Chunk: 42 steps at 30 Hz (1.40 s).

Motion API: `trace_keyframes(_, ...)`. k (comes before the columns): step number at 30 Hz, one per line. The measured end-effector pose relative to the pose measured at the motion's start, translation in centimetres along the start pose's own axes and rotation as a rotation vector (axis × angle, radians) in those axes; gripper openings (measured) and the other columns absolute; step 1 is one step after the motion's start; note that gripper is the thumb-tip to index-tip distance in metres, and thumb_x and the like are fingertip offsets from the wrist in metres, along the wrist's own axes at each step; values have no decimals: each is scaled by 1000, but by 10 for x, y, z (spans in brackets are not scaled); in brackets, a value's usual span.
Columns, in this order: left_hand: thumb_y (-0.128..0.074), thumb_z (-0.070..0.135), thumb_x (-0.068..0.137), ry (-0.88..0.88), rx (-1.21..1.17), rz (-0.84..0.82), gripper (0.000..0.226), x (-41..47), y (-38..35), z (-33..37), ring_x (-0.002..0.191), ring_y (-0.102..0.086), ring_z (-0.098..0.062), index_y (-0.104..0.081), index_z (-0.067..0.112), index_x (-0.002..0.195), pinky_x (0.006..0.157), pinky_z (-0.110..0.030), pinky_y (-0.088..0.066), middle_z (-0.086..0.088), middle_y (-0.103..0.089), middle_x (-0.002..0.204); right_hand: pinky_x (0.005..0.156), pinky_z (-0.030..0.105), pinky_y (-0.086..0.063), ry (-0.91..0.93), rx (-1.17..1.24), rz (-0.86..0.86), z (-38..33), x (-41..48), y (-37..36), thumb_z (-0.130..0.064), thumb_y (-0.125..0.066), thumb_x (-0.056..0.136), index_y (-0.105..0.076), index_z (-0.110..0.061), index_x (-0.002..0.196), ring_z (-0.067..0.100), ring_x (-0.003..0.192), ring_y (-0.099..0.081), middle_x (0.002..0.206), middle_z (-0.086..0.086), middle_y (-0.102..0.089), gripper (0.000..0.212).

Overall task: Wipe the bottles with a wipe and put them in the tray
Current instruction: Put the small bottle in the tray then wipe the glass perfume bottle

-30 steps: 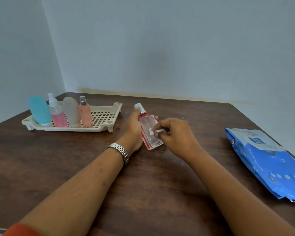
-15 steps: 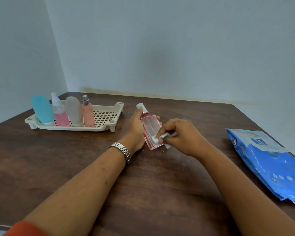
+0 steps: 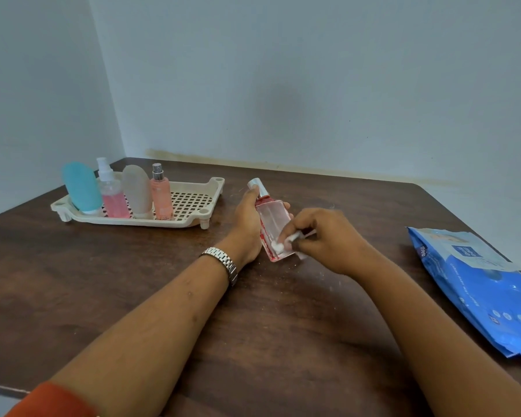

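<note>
Now the left hand (image 3: 247, 224) grips the bottle (image 3: 272, 224); right fingers (image 3: 295, 236) pinch a wipe (image 3: 278, 246) under them, and should rub every side gently

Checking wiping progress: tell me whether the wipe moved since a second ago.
Yes. Against the tray, the wipe slid toward the person, down to the bottle's base.

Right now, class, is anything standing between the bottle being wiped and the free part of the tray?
Nothing visible blocks it. The left hand holds the bottle right of the tray, with bare table between. Four bottles stand at the tray's left end; its right end near the bottle is free.
</note>
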State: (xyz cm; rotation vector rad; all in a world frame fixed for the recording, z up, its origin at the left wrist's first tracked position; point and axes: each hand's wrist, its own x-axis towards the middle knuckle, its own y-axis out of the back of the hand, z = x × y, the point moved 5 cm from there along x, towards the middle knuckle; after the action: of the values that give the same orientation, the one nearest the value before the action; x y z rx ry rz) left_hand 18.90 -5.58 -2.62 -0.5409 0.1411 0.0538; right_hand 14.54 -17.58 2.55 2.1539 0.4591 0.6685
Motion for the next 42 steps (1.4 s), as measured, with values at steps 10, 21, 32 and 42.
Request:
trace_keyframes(10, -41, 54, 95, 5, -62, 25, 56, 0, -1, -1, 74, -63, -23, -61, 2, 88, 72, -35, -51, -11, -67, 71, 78, 18, -45, 192, -149, 219, -27, -2, -13, -6, -63, 85, -73, -16, 101, 10, 88, -57, 98, -3, -65, 22)
trace_keyframes(21, -38, 54, 96, -53, 65, -126, 60, 2, -3, 4, 89, -65, -27, -56, 1, 115, 88, -42, -51, -16, -66, 95, 75, 5, -41, 87, 19, 376, -7, 1, -2, -10, -65, 85, -71, -20, 98, -5, 85, -54, 97, -7, -64, 18)
trace_keyframes(32, -44, 49, 97, -35, -78, -46, 46, -10, -8, 6, 75, -61, -23, -59, 5, 95, 77, -36, -50, -12, -63, 79, 83, 31, -50, 271, -247, 365, -37, -9, -17, -2, -64, 81, -70, -9, 103, 20, 94, -59, 103, 7, -66, 23)
trace_keyframes(42, -35, 60, 94, -138, -266, 92, 66, -9, 19, 44, 79, -62, -28, -64, 1, 91, 80, -38, -50, -14, -67, 79, 78, 21, -49, 312, -110, 418, -29, -5, -17, -4, -64, 83, -72, -15, 95, 8, 88, -58, 96, -3, -66, 18)
